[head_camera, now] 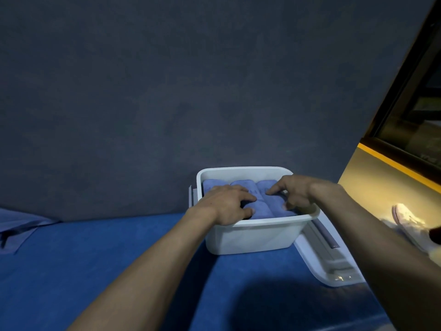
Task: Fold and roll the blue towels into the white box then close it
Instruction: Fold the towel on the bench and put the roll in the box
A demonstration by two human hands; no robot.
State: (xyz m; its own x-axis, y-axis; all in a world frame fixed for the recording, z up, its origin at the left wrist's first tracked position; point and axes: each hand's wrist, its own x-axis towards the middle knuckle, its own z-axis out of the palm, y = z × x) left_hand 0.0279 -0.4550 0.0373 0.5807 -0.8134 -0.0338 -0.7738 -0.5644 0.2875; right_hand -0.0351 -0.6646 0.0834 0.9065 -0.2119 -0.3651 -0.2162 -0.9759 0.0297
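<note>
Fingers of both hands are pressed down on the rolled blue towels (262,206) inside the white box (250,237): the left hand (226,204) lies with its fingers slightly spread and bent over the middle roll, while the right hand (293,192) has its fingers curled onto the right-hand roll, index tip touching the cloth near the seam between two rolls. Neither hand visibly lifts a towel; both appear to tuck and settle the rolls. Three rolls lie side by side, running from the near wall toward the far wall, and they seem to fill the box across its width. The box stands on a blue surface (119,271), apparently a padded one rather than a counter, close to a dark grey wall (167,91). Judged from this arrangement, folding and rolling are largely done for the towels in the box, and closing is left. The white lid (329,266) lies flat just beside and partly behind the box on its right, near the edge of the surface, and is not yet fitted. One more piece of blue cloth (21,225) lies well apart at the far left; whether it is a further towel cannot be told. A pale shoe (405,218) rests on the lit floor at right. Both hands occupy the opening and must clear it before the lid goes on.
</note>
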